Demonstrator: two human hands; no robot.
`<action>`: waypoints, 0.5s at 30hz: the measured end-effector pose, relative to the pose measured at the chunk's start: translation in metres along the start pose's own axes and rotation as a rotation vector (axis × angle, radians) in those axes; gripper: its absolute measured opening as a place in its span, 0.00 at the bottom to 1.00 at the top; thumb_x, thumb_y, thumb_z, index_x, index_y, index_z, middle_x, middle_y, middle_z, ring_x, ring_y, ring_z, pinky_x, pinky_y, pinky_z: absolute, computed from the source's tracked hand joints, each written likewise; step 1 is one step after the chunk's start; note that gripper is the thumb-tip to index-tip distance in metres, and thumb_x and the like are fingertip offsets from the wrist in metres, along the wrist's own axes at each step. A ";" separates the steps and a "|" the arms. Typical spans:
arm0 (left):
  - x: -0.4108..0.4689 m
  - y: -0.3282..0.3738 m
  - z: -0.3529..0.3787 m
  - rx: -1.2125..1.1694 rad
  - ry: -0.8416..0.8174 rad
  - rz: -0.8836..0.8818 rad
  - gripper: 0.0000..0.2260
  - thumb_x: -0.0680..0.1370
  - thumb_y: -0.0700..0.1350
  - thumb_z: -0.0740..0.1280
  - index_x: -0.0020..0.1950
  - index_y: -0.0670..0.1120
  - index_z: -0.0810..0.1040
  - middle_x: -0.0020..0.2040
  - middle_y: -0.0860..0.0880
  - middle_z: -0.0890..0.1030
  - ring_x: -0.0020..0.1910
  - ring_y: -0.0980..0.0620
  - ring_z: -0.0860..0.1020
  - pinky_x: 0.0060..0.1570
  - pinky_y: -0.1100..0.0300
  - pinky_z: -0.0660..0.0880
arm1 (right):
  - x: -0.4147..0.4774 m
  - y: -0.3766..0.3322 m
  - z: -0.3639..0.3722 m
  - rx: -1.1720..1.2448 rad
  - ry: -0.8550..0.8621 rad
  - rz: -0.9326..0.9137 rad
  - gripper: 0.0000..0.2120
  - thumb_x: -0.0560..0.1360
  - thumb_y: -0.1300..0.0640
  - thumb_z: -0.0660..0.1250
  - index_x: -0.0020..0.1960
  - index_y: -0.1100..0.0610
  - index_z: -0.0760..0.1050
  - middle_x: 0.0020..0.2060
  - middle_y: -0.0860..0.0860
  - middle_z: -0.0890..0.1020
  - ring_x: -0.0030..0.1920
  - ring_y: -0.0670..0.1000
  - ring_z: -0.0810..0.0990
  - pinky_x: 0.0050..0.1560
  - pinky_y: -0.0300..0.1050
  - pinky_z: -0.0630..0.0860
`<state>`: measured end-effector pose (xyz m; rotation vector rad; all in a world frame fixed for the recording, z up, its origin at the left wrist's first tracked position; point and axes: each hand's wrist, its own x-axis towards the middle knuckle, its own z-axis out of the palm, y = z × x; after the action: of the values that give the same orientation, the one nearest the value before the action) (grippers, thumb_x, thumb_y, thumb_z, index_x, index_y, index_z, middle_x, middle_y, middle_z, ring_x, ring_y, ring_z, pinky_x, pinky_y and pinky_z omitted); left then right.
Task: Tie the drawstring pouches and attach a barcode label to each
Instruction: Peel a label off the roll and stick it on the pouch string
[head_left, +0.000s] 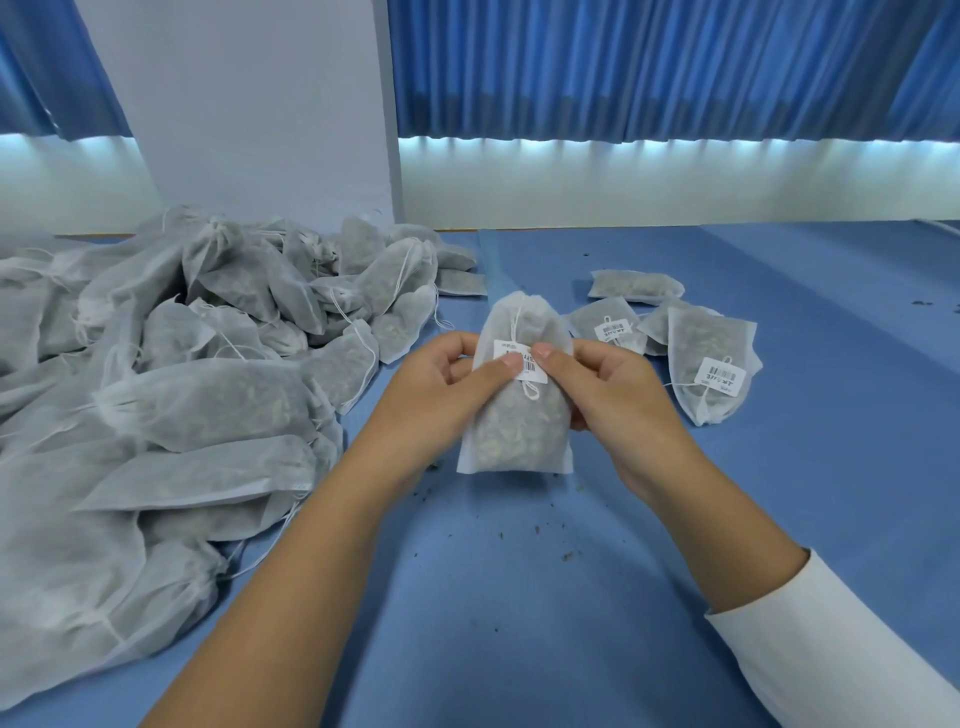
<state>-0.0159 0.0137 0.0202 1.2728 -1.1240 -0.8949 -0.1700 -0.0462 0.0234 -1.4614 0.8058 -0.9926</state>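
Pouch (514, 431) of gauzy white fabric held by left hand (436, 387), right hand (610, 397).

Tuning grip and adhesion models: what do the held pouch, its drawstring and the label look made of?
Held pouch: thin white fabric, probably non-woven, matte, semi-sheer; dark filling shows through.
Drawstring: thin white cord, possibly cotton; limp, with a knotted loop.
Barcode label: white paper-like sticker, matte, black printed bars; lies flat on the fabric.
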 end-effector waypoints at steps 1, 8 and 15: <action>0.000 -0.001 0.000 0.015 0.009 0.012 0.07 0.78 0.46 0.70 0.53 0.45 0.80 0.44 0.50 0.87 0.44 0.52 0.85 0.44 0.59 0.80 | -0.001 0.000 0.000 -0.002 -0.007 -0.003 0.07 0.77 0.52 0.69 0.45 0.56 0.83 0.36 0.48 0.85 0.35 0.42 0.82 0.33 0.34 0.76; 0.001 -0.005 0.001 0.016 0.058 0.046 0.07 0.78 0.43 0.72 0.54 0.43 0.79 0.43 0.47 0.87 0.45 0.48 0.86 0.49 0.51 0.82 | 0.000 0.001 0.000 -0.040 -0.042 -0.062 0.05 0.75 0.56 0.72 0.50 0.54 0.82 0.42 0.47 0.87 0.43 0.44 0.85 0.37 0.32 0.76; 0.007 -0.007 -0.001 -0.096 0.281 -0.026 0.09 0.78 0.46 0.71 0.55 0.44 0.80 0.42 0.50 0.87 0.41 0.53 0.85 0.38 0.61 0.79 | 0.001 0.003 -0.002 -0.168 0.026 -0.060 0.14 0.74 0.52 0.71 0.54 0.49 0.67 0.34 0.44 0.84 0.31 0.40 0.78 0.29 0.30 0.68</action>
<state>-0.0126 0.0062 0.0145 1.2905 -0.8358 -0.7517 -0.1712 -0.0486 0.0211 -1.6267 0.8860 -1.0103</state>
